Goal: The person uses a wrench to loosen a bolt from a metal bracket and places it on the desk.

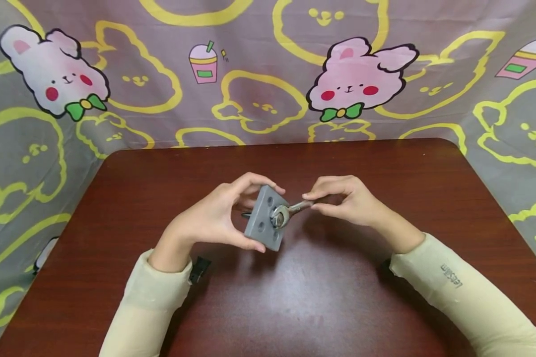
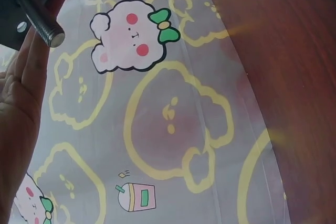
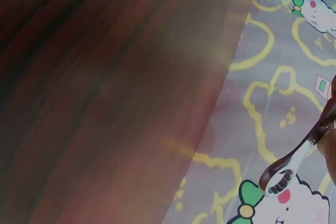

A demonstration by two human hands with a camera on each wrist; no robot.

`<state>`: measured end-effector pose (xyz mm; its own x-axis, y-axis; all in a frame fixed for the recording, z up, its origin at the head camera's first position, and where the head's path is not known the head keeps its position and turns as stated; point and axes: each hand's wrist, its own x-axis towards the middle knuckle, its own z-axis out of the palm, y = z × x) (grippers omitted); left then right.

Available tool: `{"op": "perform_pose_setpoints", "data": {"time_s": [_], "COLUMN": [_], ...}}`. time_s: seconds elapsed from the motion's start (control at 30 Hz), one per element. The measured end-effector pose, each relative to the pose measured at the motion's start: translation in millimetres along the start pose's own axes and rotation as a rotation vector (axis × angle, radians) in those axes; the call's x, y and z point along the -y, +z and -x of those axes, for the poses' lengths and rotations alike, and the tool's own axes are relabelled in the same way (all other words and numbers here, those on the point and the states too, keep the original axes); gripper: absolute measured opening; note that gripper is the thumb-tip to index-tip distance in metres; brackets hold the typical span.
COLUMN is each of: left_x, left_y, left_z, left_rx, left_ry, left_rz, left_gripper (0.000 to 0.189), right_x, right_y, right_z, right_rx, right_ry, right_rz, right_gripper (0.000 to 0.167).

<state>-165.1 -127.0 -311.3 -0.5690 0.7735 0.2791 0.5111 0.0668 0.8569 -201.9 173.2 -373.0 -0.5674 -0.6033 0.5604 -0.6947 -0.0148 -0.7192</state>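
My left hand [image 1: 210, 210] grips a grey square plate [image 1: 260, 214] by its edges, fingers at the top and thumb at the lower edge. The plate is held tilted above the table and has small round holes near its corners. Through its middle runs a bolt, whose threaded shank [image 2: 43, 20] sticks out on the far side. With thumb and fingers, my right hand [image 1: 346, 198] pinches a metal wrench [image 1: 299, 206]. One wrench end fits around the fastener on the plate's near face; the other, a toothed ring end [image 3: 280, 182], shows free in the right wrist view.
The dark red-brown table [image 1: 268, 307] lies beneath both hands. A cloth backdrop [image 1: 259, 54] printed with cartoon rabbits and cups surrounds its back and sides. A small black object [image 1: 200, 269] is at the left sleeve cuff.
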Motion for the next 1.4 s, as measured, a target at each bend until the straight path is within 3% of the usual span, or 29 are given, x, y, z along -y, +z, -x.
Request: {"op": "perform_pose_setpoints", "data": {"time_s": [0.1, 0.2, 0.37, 0.47, 0.67, 0.87, 1.03, 1.23, 1.4], "left_x": [3.2, 5.4, 6.8, 8.1, 12.8, 15.6, 18.9, 22.6, 21.4], "left_y": [0.7, 0.4, 0.4, 1.3, 3.8, 4.7, 5.0, 8.4, 12.4], "left_z": [-0.1, 0.3, -0.7, -2.3, -7.9, -11.7, -13.7, -17.2, -18.7], "left_rx": [-0.001, -0.046, -0.176, -0.279, -0.436, -0.554, -0.609, -0.673, -0.689], "left_ry": [-0.004, 0.005, 0.044, 0.083, 0.182, 0.215, 0.254, 0.309, 0.328], "left_rz": [0.003, -0.018, -0.093, -0.169, -0.262, -0.364, -0.417, -0.406, -0.442], "left_gripper": [0.090, 0.092, 0.095, 0.097, 0.099, 0.100, 0.099, 0.097, 0.096], "right_x": [0.2, 0.3, 5.8, 16.1, 36.0, 44.7, 45.9, 46.1, 45.4], "right_y": [-5.2, -10.2, -12.0, -4.3, 25.1, 48.9, 58.7, 66.3, 71.6], "right_z": [3.7, 8.7, 19.3, 22.4, 20.8, 16.3, 12.3, 7.9, 3.7], "right_rx": [-0.006, -0.075, -0.254, -0.307, -0.342, -0.405, -0.415, -0.416, -0.421], "right_ry": [-0.004, 0.018, 0.077, 0.140, 0.254, 0.297, 0.300, 0.324, 0.320], "right_rz": [0.039, 0.079, 0.098, 0.111, 0.071, -0.054, -0.129, -0.154, -0.186], "right_gripper": [0.038, 0.036, 0.034, 0.033, 0.028, 0.025, 0.024, 0.024, 0.024]}}
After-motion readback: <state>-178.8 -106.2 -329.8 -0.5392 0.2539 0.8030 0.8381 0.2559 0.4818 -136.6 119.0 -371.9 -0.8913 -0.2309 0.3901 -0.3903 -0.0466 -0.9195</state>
